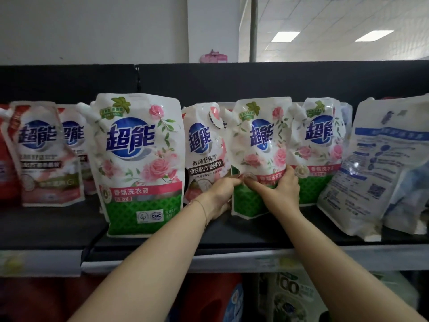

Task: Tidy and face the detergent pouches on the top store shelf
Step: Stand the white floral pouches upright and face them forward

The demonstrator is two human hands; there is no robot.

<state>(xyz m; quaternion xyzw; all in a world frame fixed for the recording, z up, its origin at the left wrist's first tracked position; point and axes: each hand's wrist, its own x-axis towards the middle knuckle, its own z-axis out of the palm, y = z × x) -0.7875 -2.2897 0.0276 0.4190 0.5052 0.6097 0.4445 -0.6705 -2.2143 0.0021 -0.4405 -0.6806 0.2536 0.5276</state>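
Several white detergent pouches stand on the black top shelf. Both my hands grip one green-bottomed rose pouch in the middle: my left hand holds its lower left edge, my right hand its lower right side. It stands upright with its front facing me. A larger matching rose pouch stands to the left near the shelf front. Behind my left hand is a pink-labelled pouch. Another rose pouch stands to the right. At far right a pouch leans with its printed back towards me.
Two pink-labelled pouches lean at far left, set back on the shelf. A price rail runs along the shelf's front edge. Red and blue detergent bottles sit on the shelf below. A dark back panel rises behind the pouches.
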